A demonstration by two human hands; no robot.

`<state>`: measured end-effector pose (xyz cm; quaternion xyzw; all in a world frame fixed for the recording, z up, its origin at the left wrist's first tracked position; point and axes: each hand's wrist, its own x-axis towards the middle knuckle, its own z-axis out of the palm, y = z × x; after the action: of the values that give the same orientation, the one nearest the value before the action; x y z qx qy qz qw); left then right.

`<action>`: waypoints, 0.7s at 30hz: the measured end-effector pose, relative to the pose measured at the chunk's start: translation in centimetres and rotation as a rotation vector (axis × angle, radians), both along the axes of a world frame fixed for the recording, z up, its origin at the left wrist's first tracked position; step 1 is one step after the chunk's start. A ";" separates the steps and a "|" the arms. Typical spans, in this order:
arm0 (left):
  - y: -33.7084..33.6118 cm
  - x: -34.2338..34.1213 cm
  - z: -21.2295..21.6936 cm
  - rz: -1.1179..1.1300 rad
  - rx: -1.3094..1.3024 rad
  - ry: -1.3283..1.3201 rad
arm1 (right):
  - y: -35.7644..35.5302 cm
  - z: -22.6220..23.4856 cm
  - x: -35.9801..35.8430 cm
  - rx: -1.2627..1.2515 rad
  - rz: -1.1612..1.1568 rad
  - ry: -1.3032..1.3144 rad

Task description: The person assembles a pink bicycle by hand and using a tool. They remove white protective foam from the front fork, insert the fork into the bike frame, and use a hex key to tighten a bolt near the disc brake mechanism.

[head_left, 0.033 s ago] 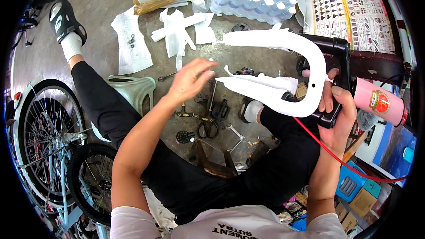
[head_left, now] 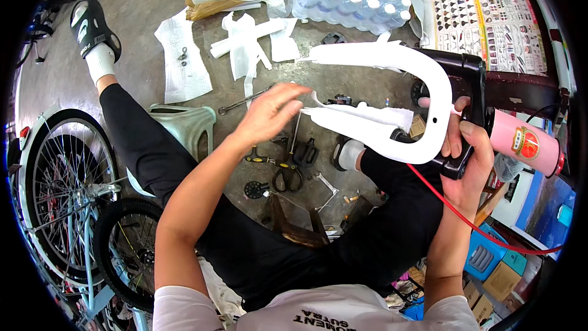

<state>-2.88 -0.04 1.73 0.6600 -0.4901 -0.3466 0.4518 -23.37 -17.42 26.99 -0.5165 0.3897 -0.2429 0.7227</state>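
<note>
A white and black bicycle fork (head_left: 433, 101) stretches across the right side, its two white legs pointing left. My right hand (head_left: 468, 141) is wrapped round the black crown at its right end. White foam wrap (head_left: 373, 112) hangs loose along the lower leg, with a thin flap near that leg's tip. My left hand (head_left: 272, 113) has its fingers stretched out and its thumb apart; the fingertips are beside the flap, and whether they touch it I cannot tell. A pink cylinder (head_left: 514, 132) with a red end juts out right of the crown.
Scissors (head_left: 286, 179), a wrench (head_left: 327, 190), pedals and other tools lie on the floor between my legs. A pale stool (head_left: 184, 116) stands left, near a bicycle wheel (head_left: 67, 190). Bottled water (head_left: 349, 0) sits at the back. A red cable (head_left: 453, 208) crosses my right forearm.
My left hand has shifted slightly right, closer to the tip of the fork's lower leg. My right hand still holds the fork in nearly the same place.
</note>
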 end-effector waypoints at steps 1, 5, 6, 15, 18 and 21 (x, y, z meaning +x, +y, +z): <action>-0.4 -0.7 0.6 -0.055 -0.176 0.046 | 0.0 0.0 -0.1 0.001 0.000 0.000; -0.6 -1.3 1.7 -0.227 -0.101 0.012 | 0.1 -0.1 0.0 -0.021 0.024 -0.006; -0.5 -1.1 1.6 -0.225 -0.030 -0.154 | 0.2 -0.1 0.0 -0.019 0.013 0.003; 0.0 -1.6 0.7 -0.088 0.133 -0.257 | 0.5 0.0 0.1 -0.015 -0.012 -0.002; -0.3 -1.8 2.2 -0.157 -0.099 -0.275 | 0.5 0.1 0.0 -0.035 0.004 -0.003; -0.6 -2.4 2.2 -0.156 -0.133 -0.173 | 0.9 0.1 -0.5 -0.069 0.000 -0.005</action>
<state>-5.28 -0.67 3.93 0.6157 -0.5992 -0.2890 0.4223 -23.88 -16.55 27.14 -0.5406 0.3793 -0.2574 0.7054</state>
